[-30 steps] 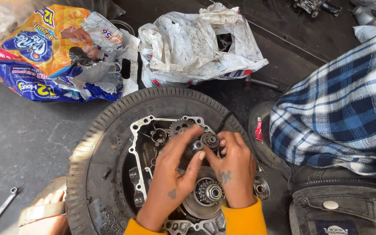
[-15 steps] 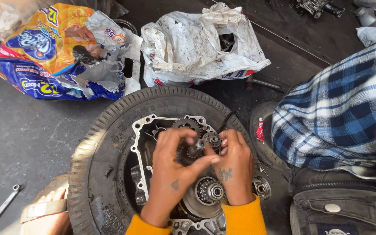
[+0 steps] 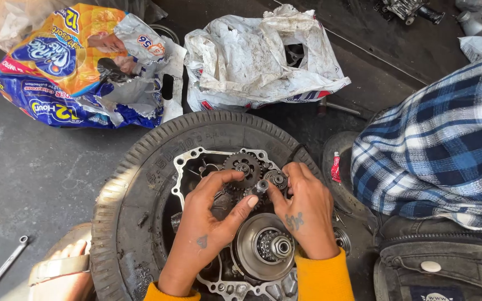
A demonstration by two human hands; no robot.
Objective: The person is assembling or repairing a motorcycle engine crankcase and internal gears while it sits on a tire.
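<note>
Hands [image 3: 207,223] [image 3: 305,209] pinching gear shafts [image 3: 263,187], tyre [image 3: 135,184] around, checked-shirt person [image 3: 442,150] beside

Engine case [image 3: 196,161] lies in the tyre [image 3: 135,184] (bags [image 3: 73,61] behind it).

The person wears bright orange-yellow long sleeves [image 3: 323,278] that end at the wrists. Both hands are bare; the left hand [image 3: 207,228] and the right hand [image 3: 305,214] each carry a small dark tattoo on the back.
</note>
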